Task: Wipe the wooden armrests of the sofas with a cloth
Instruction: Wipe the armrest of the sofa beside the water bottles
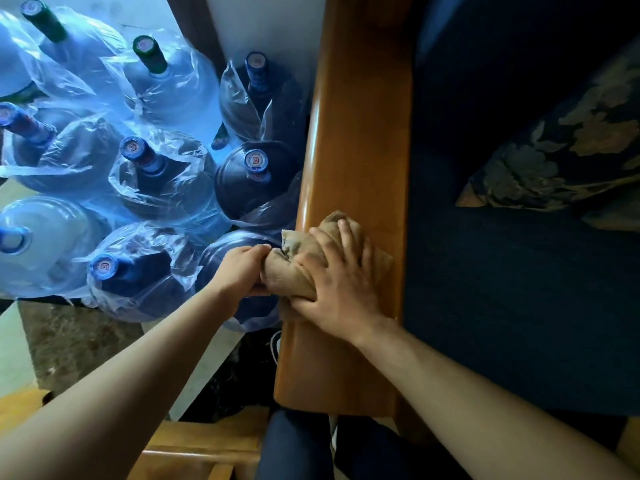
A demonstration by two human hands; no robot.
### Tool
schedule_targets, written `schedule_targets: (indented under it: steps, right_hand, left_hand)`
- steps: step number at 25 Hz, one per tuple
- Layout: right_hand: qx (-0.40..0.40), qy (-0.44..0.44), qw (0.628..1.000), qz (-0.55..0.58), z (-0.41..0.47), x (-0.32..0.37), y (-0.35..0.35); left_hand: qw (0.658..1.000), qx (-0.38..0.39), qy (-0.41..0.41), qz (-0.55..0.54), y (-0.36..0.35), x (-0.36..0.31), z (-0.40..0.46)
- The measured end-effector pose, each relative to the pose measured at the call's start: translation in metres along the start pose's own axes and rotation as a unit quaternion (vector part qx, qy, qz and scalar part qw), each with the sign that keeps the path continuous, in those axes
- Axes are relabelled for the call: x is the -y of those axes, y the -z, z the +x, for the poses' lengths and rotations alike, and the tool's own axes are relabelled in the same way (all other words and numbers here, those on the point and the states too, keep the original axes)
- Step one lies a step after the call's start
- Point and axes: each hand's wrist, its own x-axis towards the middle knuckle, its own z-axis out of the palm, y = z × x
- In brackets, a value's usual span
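Nearest, the right hand (341, 282) presses flat, fingers spread, on a bunched tan cloth (298, 268) on the wooden armrest (360, 150). At its nine o'clock, the left hand (242, 268) pinches the cloth's end. Beyond, at ten o'clock, stand bagged water jugs (152, 174); at two o'clock, a floral cushion (568, 147).

From my feed the scene is dim overall, with cold blue daylight flooding in from the upper left and blowing out the plastic-wrapped water bottles (114, 161) into hazy glare. A bright streak of reflection runs along the left edge of the wooden armrest (360, 133), while the sofa seat (519, 271) sinks into near-black shadow. I see wide-angle bending toward the edges, and the picture is soft throughout.
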Motion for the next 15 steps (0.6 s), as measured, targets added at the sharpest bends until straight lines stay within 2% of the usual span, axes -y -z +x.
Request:
schedule_targets:
  steps: [3,4,5,7,8,9,10,11,12,14,15]
  right_hand:
    - [-0.040,-0.032,0.997,0.052,-0.035,-0.066,0.006]
    - [-0.055,-0.075,0.987,0.131,-0.046,-0.081,0.006]
    - [-0.065,-0.133,0.957,0.249,-0.055,-0.091,0.004]
    - [-0.102,-0.250,0.833,0.483,-0.067,-0.091,-0.005]
    - [-0.137,-0.300,0.780,0.532,-0.067,-0.084,-0.010]
    - [-0.170,-0.352,0.751,0.532,-0.064,-0.076,-0.013]
    - [-0.193,-0.401,0.743,0.500,-0.057,-0.067,-0.014]
    - [-0.197,-0.438,0.764,0.430,-0.046,-0.058,-0.014]
    - [-0.182,-0.449,0.810,0.332,-0.033,-0.047,-0.012]
    - [-0.129,-0.389,0.896,0.168,-0.005,-0.020,-0.003]
    - [-0.106,-0.337,0.927,0.125,0.005,-0.006,0.002]
  left_hand:
    - [0.999,0.040,0.005,0.004,-0.013,0.014,-0.016]
    - [0.999,0.039,-0.008,0.008,-0.018,0.018,-0.023]
    - [0.999,0.027,-0.024,0.007,-0.023,0.021,-0.029]
    - [0.999,-0.006,-0.040,-0.007,-0.027,0.027,-0.043]
    - [0.999,-0.020,-0.043,-0.017,-0.027,0.031,-0.047]
    - [0.998,-0.031,-0.044,-0.023,-0.026,0.036,-0.050]
    - [0.998,-0.037,-0.044,-0.028,-0.026,0.042,-0.053]
    - [0.998,-0.043,-0.040,-0.036,-0.025,0.048,-0.058]
    - [0.997,-0.049,-0.035,-0.044,-0.023,0.056,-0.061]
    - [0.995,-0.073,-0.030,-0.056,-0.018,0.068,-0.069]
    - [0.993,-0.090,-0.035,-0.064,-0.014,0.071,-0.072]
